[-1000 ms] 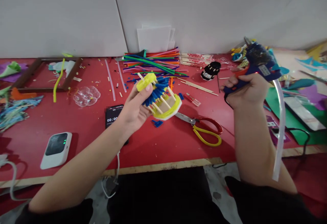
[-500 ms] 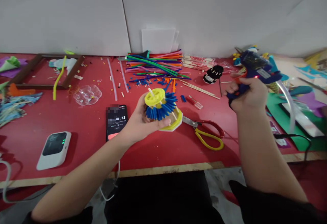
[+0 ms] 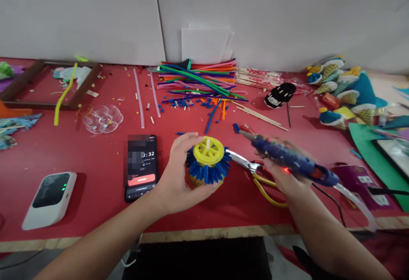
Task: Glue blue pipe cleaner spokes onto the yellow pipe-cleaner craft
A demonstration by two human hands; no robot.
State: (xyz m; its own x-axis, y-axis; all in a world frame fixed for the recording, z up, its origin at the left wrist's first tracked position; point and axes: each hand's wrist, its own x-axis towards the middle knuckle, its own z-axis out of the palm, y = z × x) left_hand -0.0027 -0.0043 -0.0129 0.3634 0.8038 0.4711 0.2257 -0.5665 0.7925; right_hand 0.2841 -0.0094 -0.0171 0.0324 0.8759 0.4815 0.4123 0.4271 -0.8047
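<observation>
Wrapped around a small craft model (image 3: 209, 160) is my left hand (image 3: 180, 175). The model has a yellow spoked wheel on top with a pale stick end at its hub, and a fringe of blue pieces below; its base is mostly hidden by my fingers. My right hand (image 3: 287, 177) is closed on a blue hot glue gun (image 3: 284, 154) with a red light lit and a clear glue stick out of its rear. Its nozzle points left toward the model, apart from it. Scissors (image 3: 255, 173) with red and yellow handles lie on the table, partly behind my right hand.
Colored pipe cleaners (image 3: 198, 79) are piled at the back of the red table (image 3: 102, 160), with blue scraps before them. A phone (image 3: 142, 167) and a white device (image 3: 49, 199) lie left. A black object (image 3: 279, 94), wooden sticks (image 3: 260, 116) and cone figures (image 3: 348, 88) stand or lie right.
My right hand has brought the glue gun down and left toward the model. The model has shifted slightly and its yellow wheel has tilted more toward me.
</observation>
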